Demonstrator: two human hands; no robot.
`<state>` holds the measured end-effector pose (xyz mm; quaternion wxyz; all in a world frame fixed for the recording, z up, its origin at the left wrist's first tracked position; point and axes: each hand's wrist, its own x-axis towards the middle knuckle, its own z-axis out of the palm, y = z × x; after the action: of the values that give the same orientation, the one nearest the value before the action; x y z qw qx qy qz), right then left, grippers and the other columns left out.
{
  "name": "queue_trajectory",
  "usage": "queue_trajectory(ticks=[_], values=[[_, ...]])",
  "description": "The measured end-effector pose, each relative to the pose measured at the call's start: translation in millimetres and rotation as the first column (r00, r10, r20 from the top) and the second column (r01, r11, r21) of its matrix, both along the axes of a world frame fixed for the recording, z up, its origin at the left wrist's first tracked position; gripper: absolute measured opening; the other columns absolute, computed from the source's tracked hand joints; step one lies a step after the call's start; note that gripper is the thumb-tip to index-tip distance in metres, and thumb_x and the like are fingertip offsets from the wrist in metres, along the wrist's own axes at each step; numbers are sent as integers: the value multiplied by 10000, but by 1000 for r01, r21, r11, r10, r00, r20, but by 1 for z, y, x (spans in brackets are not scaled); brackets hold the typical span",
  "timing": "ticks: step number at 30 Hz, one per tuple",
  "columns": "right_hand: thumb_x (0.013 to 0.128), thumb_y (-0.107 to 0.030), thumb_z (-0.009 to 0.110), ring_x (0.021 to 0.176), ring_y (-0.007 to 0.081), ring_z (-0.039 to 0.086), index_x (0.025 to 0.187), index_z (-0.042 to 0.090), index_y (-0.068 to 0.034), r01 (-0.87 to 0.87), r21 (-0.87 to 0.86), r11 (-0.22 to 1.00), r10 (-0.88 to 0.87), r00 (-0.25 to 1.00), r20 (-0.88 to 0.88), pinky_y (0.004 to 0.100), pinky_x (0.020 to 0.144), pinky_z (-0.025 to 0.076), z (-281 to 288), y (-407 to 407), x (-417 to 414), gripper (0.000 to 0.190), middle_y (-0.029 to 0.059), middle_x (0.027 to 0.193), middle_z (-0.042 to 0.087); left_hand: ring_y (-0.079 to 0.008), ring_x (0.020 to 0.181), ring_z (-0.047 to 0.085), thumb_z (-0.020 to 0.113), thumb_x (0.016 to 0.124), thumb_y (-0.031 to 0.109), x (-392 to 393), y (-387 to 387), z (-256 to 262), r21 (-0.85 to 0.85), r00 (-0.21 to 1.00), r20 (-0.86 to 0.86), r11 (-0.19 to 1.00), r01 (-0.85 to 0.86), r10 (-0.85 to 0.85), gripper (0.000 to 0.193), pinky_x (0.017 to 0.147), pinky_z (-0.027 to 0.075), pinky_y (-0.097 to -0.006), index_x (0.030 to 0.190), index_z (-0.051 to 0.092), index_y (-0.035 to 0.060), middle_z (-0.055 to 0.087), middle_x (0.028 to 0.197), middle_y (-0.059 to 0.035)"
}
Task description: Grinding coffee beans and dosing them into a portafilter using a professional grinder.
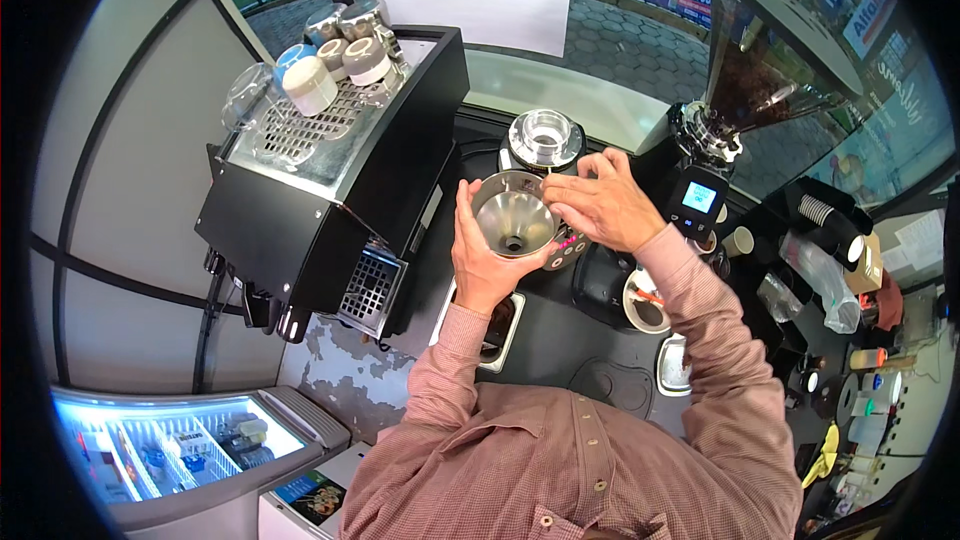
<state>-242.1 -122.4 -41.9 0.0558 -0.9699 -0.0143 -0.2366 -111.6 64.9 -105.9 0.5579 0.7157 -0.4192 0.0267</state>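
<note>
My left hand [484, 262] cups a round metal funnel [516, 221] from the left and below. The wide mouth of the funnel faces up, with a small dark hole at its bottom. At the right of the rim, my right hand [596, 202] has its fingers bunched against the metal; the fingertips are partly hidden. Just beyond the funnel stands a small machine with a clear round collar [546, 136] on top. Lit pink marks and round buttons [574, 246] show on its front, partly behind my hands. Under my left wrist sits a metal pan [513, 349] with dark contents.
An espresso machine [390, 112] with upturned cups [309, 84] on top stands left. To the right is a coffee grinder [697, 195] with a bean hopper [765, 75]. A cup with an orange-handled tool [646, 304] and a small tray [673, 366] lie near my right sleeve.
</note>
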Motion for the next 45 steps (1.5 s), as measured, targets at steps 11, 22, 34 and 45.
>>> queue_trajectory(ticks=[11,22,34,45], values=[[936,-247,759,1141,302,625,1142,709,-108,234,366,901,-336,909,245,438,969,479,-18,59,9,254,58,1236,706,-432,1410,496,1015,629,354,-2,3,-3,0,999,54,1000,7,-7,1343,1130,478,-486,1638,209,-16,434,1556,-265],[1137,-374,453,999,267,679,1110,688,-12,320,855,407,-666,745,39,387,905,529,-69,-24,35,432,137,1068,710,-309,975,691,794,878,105,29,-31,86,30,776,506,906,422,-377,156,838,554,-404,1005,743,29,726,1047,-111],[1147,-493,340,994,175,658,1134,749,0,-410,909,-76,-594,751,289,321,993,500,-111,-52,108,641,77,1078,747,-348,803,653,598,1061,271,20,-124,60,330,349,425,502,800,-835,322,724,544,-461,852,620,27,607,814,-127],[1142,-473,302,1227,193,599,1434,521,33,-527,849,-46,-371,798,475,349,1116,456,-103,-35,84,624,96,1374,605,-306,785,735,452,1112,418,-20,-181,42,313,578,541,784,535,-611,534,887,385,-842,781,718,94,725,805,-69]])
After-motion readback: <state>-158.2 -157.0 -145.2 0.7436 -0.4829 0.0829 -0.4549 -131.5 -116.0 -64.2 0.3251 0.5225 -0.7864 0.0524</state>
